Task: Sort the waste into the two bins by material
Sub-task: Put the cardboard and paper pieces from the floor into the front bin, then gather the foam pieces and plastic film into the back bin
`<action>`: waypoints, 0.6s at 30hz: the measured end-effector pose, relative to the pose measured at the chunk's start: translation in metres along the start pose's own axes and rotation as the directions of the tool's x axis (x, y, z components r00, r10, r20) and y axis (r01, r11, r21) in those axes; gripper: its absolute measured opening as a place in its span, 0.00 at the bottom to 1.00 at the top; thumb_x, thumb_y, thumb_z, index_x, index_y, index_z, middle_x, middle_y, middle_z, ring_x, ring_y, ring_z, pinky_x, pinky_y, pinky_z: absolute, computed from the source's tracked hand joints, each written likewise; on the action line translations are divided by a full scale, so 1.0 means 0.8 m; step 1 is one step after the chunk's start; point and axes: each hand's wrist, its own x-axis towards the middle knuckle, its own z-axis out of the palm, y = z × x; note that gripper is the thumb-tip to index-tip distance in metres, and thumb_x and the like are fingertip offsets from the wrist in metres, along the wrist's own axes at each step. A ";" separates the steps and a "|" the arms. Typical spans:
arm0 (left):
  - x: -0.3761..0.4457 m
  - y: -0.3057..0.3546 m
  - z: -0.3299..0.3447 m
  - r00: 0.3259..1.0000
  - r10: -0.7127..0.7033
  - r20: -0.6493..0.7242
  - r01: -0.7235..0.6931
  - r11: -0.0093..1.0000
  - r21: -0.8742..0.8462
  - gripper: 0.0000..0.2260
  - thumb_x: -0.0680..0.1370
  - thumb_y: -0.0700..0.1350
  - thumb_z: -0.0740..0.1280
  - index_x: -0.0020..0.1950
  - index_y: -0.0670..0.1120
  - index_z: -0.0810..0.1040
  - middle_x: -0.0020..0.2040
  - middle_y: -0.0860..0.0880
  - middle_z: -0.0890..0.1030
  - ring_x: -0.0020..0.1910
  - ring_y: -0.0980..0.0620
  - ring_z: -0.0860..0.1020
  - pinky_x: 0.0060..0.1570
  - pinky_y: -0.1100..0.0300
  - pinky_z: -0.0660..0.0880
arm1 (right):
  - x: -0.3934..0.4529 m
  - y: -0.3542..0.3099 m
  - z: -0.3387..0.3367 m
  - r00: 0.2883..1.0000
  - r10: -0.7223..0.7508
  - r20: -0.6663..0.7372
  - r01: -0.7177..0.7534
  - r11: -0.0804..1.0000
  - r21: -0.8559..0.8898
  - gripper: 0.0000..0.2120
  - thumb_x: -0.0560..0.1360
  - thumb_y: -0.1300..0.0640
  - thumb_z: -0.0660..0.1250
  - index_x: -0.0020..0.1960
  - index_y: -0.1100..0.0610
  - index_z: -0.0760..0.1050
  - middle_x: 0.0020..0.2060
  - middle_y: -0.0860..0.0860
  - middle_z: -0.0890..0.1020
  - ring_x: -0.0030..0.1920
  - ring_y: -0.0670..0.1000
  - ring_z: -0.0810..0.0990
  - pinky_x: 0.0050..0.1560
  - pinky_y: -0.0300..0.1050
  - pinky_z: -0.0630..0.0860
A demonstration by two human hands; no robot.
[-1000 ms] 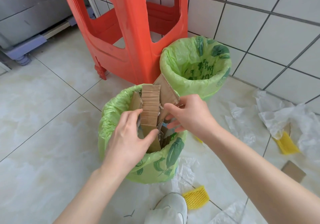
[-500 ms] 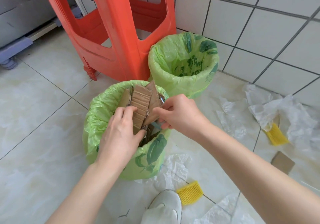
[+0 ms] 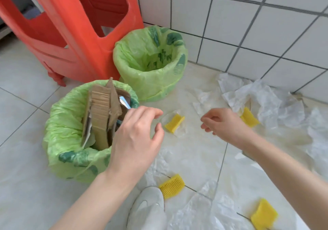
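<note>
On the floor [image 3: 26,185] beside the red stool [image 3: 71,34], the near bin [image 3: 71,158] is crammed with cardboard [image 3: 101,112] standing above its rim, so it could be tipped, or pieces spilled, if more is forced in. The far bin [image 3: 150,80] appears to be empty, though its bottom is hidden. Thin plastic sheets [image 3: 262,98], crumpled and slippery, could be trodden on. Small ribbed yellow foam pieces [image 3: 174,123] lie scattered among them. Nothing is held by the left hand [image 3: 136,135] or the right hand [image 3: 225,125]; both hover loosely curled.
</note>
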 end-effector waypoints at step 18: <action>-0.004 0.090 0.242 0.543 0.360 0.759 -0.502 0.863 -0.051 0.13 0.76 0.42 0.58 0.59 0.48 0.74 0.56 0.49 0.75 0.58 0.47 0.72 0.46 0.54 0.72 | -0.057 0.256 -0.048 0.912 0.392 -0.125 -0.397 0.918 -0.017 0.09 0.74 0.60 0.63 0.51 0.56 0.80 0.45 0.50 0.81 0.52 0.54 0.79 0.46 0.38 0.67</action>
